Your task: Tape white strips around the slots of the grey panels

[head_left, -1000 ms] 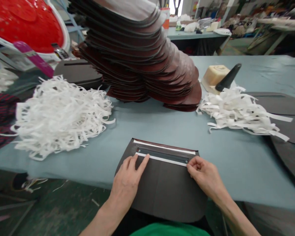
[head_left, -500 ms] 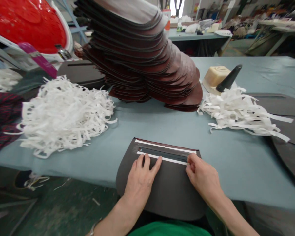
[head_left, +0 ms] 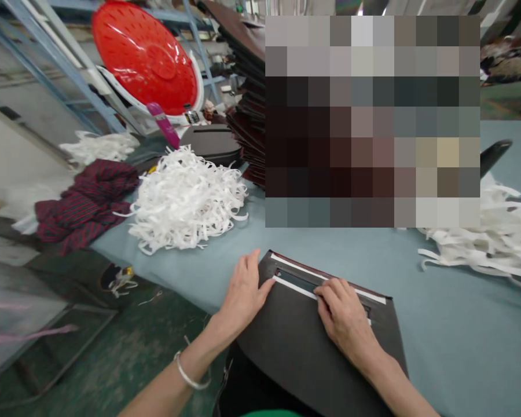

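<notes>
A dark grey panel [head_left: 282, 336] with a reddish-brown far edge lies tilted over the table's front edge. It has a long narrow slot [head_left: 297, 280], with a white strip [head_left: 321, 274] along its far side and another white strip [head_left: 296, 288] along its near side. My left hand [head_left: 242, 292] is at the panel's left edge, fingers stretched out and thumb resting near the slot's left end. Across the slot's middle, my right hand [head_left: 342, 315] has its fingers bent and bunched, tips down on the near strip. Whatever lies under those fingertips is hidden.
White strips are heaped at left [head_left: 191, 202] and right [head_left: 486, 231] on the blue-grey table [head_left: 200, 275]. Beyond stands a stack of brown pieces [head_left: 249, 133], partly covered by a pixelated block. A striped cloth [head_left: 93, 200], purple-handled tool [head_left: 162, 124] and red basin [head_left: 145, 58] are at left.
The view has swung left. My right hand has moved from the slot's right end to its middle. My left hand has shifted from the near strip to the panel's left edge.
</notes>
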A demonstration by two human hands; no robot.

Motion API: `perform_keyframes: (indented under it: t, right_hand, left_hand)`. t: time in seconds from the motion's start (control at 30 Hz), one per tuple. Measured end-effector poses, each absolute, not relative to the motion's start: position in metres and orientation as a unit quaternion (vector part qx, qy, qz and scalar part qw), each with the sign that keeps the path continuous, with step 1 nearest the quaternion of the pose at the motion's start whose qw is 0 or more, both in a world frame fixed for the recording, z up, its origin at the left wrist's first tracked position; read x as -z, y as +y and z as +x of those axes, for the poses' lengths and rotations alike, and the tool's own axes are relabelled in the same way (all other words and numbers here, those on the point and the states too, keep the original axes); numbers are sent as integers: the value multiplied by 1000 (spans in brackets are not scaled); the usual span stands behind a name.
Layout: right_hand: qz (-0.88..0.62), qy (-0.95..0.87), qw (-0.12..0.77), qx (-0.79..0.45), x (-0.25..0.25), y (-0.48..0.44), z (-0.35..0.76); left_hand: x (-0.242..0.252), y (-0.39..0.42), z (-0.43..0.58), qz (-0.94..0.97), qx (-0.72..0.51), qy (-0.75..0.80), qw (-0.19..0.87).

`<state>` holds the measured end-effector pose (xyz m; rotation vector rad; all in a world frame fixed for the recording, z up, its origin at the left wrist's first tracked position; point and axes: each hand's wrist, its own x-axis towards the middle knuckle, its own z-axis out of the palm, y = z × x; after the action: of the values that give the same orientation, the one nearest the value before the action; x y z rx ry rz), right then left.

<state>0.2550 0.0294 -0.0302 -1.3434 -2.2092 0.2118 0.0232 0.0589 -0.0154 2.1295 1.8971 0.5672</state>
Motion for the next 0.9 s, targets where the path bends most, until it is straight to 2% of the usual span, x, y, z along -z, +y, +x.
perform_keyframes:
  t: [0.1, 0.17, 0.3, 0.43, 0.63, 0.9]
  right_hand:
    - [-492, -816, 294, -77, 37, 30, 256]
    - [-492, -814, 301, -64, 38, 29, 261]
    - [-504, -810, 293, -57, 38, 27, 275]
    - [-504, -815, 284, -33, 42, 24, 281]
    - [-544, -800, 253, 19, 44, 37, 249]
    - [-533, -814, 227, 44, 36, 83, 169]
  left_hand:
    - [4, 68, 15, 713, -207, 623, 249]
    - [-9, 76, 12, 696, -228, 616, 290]
    - [-28, 98, 3, 691, -261, 633, 232]
    - [-10, 103, -1, 739, -238, 619, 117]
    - [30, 77, 13, 762, -264, 581, 107]
    - [26, 77, 13, 771, -273, 566, 104]
